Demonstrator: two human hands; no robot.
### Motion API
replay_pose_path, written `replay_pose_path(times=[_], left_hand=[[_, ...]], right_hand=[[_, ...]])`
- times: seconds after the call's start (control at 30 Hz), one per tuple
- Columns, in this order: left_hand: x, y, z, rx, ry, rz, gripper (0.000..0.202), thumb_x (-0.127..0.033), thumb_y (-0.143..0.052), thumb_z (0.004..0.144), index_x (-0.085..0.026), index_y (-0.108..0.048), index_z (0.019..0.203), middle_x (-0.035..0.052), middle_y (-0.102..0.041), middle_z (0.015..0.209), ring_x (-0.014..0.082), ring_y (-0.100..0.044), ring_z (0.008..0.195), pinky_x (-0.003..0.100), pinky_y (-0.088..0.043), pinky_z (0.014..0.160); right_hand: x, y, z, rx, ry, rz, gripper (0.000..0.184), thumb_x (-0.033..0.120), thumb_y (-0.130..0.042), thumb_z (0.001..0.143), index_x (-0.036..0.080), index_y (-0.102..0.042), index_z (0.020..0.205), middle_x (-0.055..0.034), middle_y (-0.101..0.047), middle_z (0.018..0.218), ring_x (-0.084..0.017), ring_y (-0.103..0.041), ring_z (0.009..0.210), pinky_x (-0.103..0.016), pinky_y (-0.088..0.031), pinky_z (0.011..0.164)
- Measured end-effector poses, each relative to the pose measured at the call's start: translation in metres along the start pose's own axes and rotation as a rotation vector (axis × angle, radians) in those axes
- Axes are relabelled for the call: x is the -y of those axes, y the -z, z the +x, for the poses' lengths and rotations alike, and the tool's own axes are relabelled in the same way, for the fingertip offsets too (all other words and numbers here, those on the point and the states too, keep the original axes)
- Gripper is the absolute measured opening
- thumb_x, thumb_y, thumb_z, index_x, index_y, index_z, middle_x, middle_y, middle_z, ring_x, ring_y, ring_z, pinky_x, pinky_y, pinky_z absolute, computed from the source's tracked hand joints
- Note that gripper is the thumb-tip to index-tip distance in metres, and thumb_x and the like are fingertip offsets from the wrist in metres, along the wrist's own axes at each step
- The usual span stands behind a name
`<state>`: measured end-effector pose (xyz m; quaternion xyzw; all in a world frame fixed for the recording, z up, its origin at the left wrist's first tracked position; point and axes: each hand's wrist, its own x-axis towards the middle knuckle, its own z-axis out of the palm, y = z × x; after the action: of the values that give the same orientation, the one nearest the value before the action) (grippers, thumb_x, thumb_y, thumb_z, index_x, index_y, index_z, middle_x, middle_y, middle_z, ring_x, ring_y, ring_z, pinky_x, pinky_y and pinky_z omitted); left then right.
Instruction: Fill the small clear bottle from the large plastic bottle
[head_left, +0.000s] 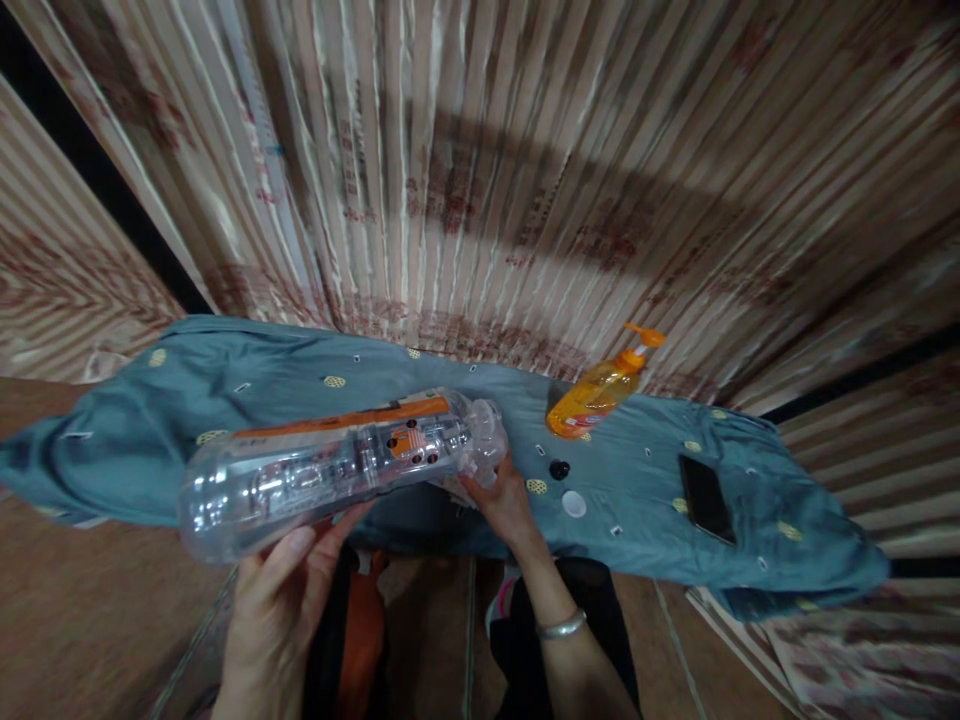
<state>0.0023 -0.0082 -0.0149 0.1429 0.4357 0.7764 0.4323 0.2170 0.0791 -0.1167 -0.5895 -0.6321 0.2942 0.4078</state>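
Observation:
A large clear plastic bottle (322,470) with an orange and white printed label lies almost level in the air, its base to the left and its neck to the right. My left hand (289,575) supports it from below near the base, with thumb and fingers curved against its side. At the neck end, my right hand (502,500) grips a clear plastic piece (486,435); whether this is part of the bottle or a separate small container I cannot tell. Some fingers of both hands are hidden behind the plastic.
A teal patterned cloth (645,520) covers the narrow table. An orange pump bottle (596,398) stands right of the hands. Closer lie a small black cap (559,469) and a white round lid (574,503). A phone (706,497) rests farther right; a striped curtain (487,200) hangs behind.

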Motion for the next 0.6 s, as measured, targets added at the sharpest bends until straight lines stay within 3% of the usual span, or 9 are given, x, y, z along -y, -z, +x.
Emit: replay_pose_path(times=[0.13, 0.3, 0.6], left_hand=[[0.0004, -0.0001, 0.0004, 0.003, 0.008, 0.014, 0.041, -0.036, -0.096, 0.047, -0.028, -0.074, 0.081, 0.0024, -0.078, 0.093, 0.0346, -0.072, 0.106, 0.044, -0.067, 0.076], [-0.0002, -0.0008, 0.0005, 0.016, 0.006, 0.033, 0.043, -0.039, -0.096, 0.046, -0.028, -0.072, 0.079, 0.0023, -0.078, 0.094, 0.0340, -0.073, 0.104, 0.045, -0.068, 0.077], [-0.0001, -0.0010, 0.0010, 0.023, 0.013, 0.019, 0.045, -0.040, -0.096, 0.047, -0.029, -0.075, 0.086, 0.0044, -0.078, 0.098, 0.0367, -0.071, 0.109, 0.050, -0.067, 0.080]], right_hand=[[0.0070, 0.0023, 0.0002, 0.032, -0.043, 0.022, 0.053, 0.037, -0.072, 0.081, 0.020, -0.060, 0.130, -0.0120, -0.076, 0.121, -0.031, -0.073, 0.112, -0.050, -0.059, 0.099], [0.0106, 0.0035, 0.0008, 0.041, -0.049, 0.048, 0.056, 0.036, -0.075, 0.078, 0.019, -0.061, 0.130, -0.0107, -0.076, 0.119, -0.031, -0.074, 0.110, -0.045, -0.060, 0.095], [0.0067, 0.0016, 0.0020, 0.036, -0.092, 0.008, 0.054, 0.036, -0.075, 0.078, 0.020, -0.060, 0.127, -0.0112, -0.076, 0.119, -0.032, -0.074, 0.110, -0.047, -0.059, 0.096]])
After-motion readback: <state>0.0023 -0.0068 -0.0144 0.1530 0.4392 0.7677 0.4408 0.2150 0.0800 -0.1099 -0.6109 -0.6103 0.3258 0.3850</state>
